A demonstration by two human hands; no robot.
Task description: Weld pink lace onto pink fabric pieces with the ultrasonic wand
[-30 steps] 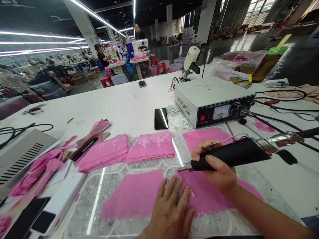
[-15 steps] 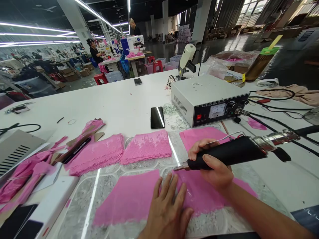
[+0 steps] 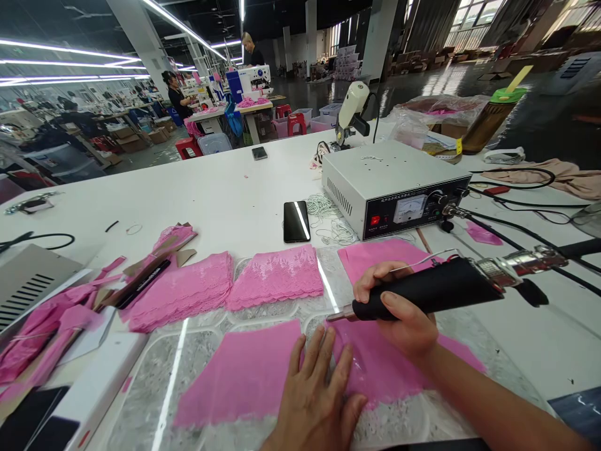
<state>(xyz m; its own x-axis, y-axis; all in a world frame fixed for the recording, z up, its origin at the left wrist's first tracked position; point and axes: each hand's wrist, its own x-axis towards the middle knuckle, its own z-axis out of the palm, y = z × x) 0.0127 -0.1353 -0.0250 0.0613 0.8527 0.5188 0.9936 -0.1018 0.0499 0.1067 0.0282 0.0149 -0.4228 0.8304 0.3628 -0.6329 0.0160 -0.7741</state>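
Observation:
My right hand (image 3: 404, 319) is wrapped round the black handle of a handheld ultrasonic welder (image 3: 432, 285), which lies nearly level. Its narrow metal tip (image 3: 339, 315) points left and meets the upper left corner of a pink fabric piece (image 3: 380, 363). Flat across the inner edges of this piece and a second pink fabric piece (image 3: 244, 376), my left hand (image 3: 319, 388) presses down with fingers spread, its fingertips just below the tip. Both pieces lie on a clear patterned sheet (image 3: 154, 369); whether they touch under my hand is hidden.
Pink lace stacks (image 3: 282, 275) lie behind the pieces, beside a pink fabric stack (image 3: 375, 257). A grey control box (image 3: 394, 181) with a cable to the welder stands behind, near a phone (image 3: 296, 222). Pink straps (image 3: 42, 338) and a white box (image 3: 101, 382) are at left.

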